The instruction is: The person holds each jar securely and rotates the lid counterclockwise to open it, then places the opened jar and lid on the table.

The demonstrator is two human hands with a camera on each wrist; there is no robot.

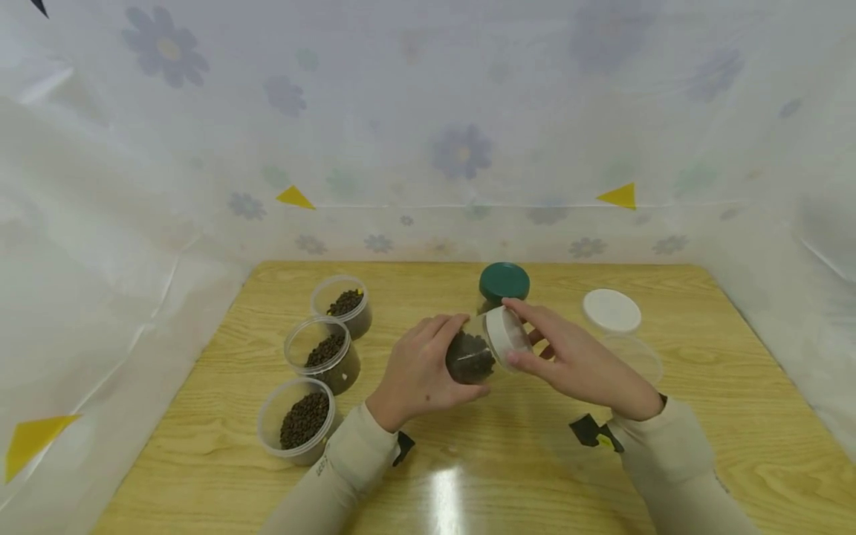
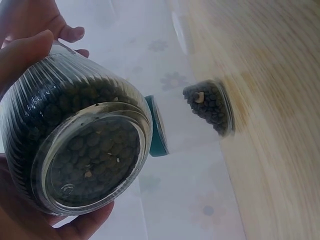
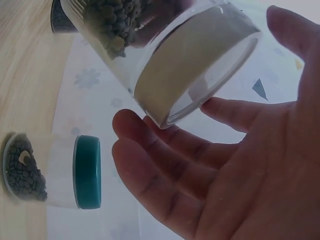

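- Biggest thing is the flowery sheet (image 1: pixel 414 104), hanging behind the green jar (image 3: pixel 60 171), which stands upright with dark pellets inside
- Then the wood table (image 1: pixel 468 468), under the green jar
- Left hand (image 1: pixel 428 364): nearer than the green jar and a bit left, wrapped round the clear jar
- Right hand (image 1: pixel 575 357): nearer than the green jar and to its right, thumb and fingertips pinching the cap
- Back tub (image 1: pixel 360 321), middle tub (image 1: pixel 346 371) and front tub (image 1: pixel 270 440): rowed up left of the green jar, all with dark pellets
- Clear jar (image 1: pixel 470 358): held tilted just in front of the green jar, plenty of pellets inside
- Clear lid (image 1: pixel 643 358) and white lid (image 1: pixel 611 310): both right of the green jar, the clear one nearer me and partly behind the right arm
- White cap (image 1: pixel 500 338): on the clear jar's mouth, just in front of the green jar; can't tell how tight
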